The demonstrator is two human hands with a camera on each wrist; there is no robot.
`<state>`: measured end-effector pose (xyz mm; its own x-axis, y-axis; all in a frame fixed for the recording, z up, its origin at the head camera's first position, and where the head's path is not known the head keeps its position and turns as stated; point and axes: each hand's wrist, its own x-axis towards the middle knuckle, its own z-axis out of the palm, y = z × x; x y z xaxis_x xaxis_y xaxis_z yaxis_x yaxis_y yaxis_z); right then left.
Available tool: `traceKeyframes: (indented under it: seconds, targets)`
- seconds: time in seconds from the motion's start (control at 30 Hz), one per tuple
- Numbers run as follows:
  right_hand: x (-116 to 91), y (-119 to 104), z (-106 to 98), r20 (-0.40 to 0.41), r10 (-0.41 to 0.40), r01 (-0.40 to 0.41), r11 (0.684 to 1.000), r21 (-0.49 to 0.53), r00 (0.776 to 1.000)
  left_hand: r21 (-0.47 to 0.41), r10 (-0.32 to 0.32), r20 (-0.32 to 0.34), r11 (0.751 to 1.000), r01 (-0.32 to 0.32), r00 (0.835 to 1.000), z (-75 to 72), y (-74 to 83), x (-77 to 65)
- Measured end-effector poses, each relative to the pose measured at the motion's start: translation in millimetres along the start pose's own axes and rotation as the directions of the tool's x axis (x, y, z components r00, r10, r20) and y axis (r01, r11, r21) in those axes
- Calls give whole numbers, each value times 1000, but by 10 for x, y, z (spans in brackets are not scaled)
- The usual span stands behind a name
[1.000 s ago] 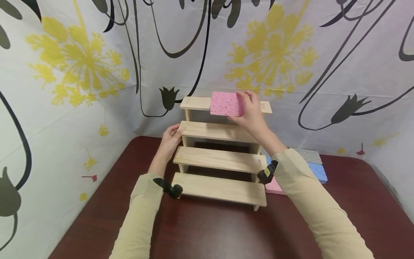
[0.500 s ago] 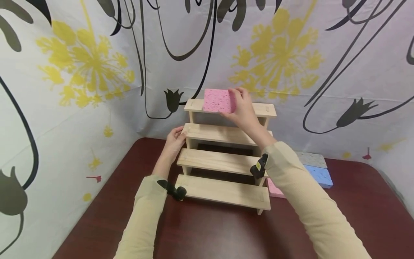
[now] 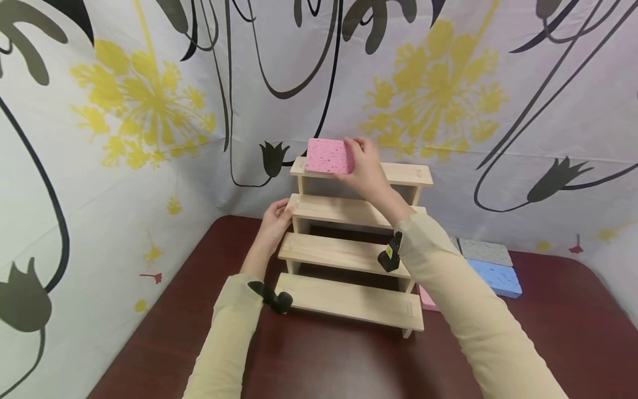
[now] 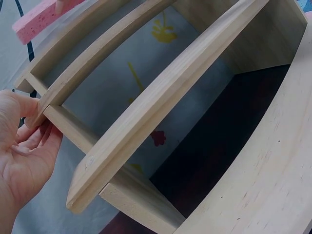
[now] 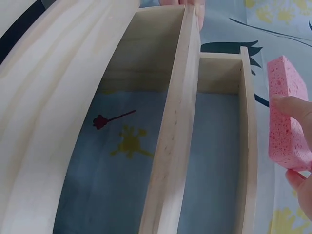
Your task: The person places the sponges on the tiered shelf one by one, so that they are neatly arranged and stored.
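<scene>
A four-tier wooden display stand (image 3: 344, 252) rises in steps on the table. My right hand (image 3: 368, 169) grips a pink sponge (image 3: 326, 156) by its right side, thumb below and fingers on top, over the left part of the top tier. In the right wrist view a gap shows between this sponge (image 5: 287, 112) and the top board (image 5: 247, 146). My left hand (image 3: 274, 221) holds the left end of the second tier from the top. The left wrist view shows that hand (image 4: 29, 151) with its thumb over the board's end and fingers beneath.
Right of the stand, a blue sponge (image 3: 493, 278), a grey sponge (image 3: 484, 252) and part of another pink sponge (image 3: 428, 299) lie on the dark red table (image 3: 319, 366). My right sleeve covers some of them. A patterned cloth (image 3: 299, 72) hangs close behind.
My right hand has carried the pink sponge leftward along the top tier. The left hand keeps its hold on the stand. The head view has shifted slightly.
</scene>
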<state>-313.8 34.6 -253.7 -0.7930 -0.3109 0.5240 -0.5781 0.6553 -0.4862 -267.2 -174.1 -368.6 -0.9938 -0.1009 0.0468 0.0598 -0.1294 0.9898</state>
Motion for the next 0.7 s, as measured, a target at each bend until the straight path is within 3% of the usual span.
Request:
traceKeyframes:
  seconds: [0.03, 0.07, 0.3, 0.7]
  targets:
    - [11, -3, 6, 16, 13, -13, 1000, -2, 1000, 33, -36, -17, 999, 36, 999, 65, 124, -99]
    - [20, -4, 11, 34, 29, -29, 1000, -4, 999, 35, -45, -18, 998, 46, 999, 80, 131, -110]
    - [49, 51, 69, 116, 119, -117, 993, -25, 986, 21, -44, -30, 999, 45, 999, 97, -1, -69]
    - [177, 24, 93, 147, 159, -156, 987, -28, 976, 26, -34, -42, 999, 35, 999, 60, 91, -68]
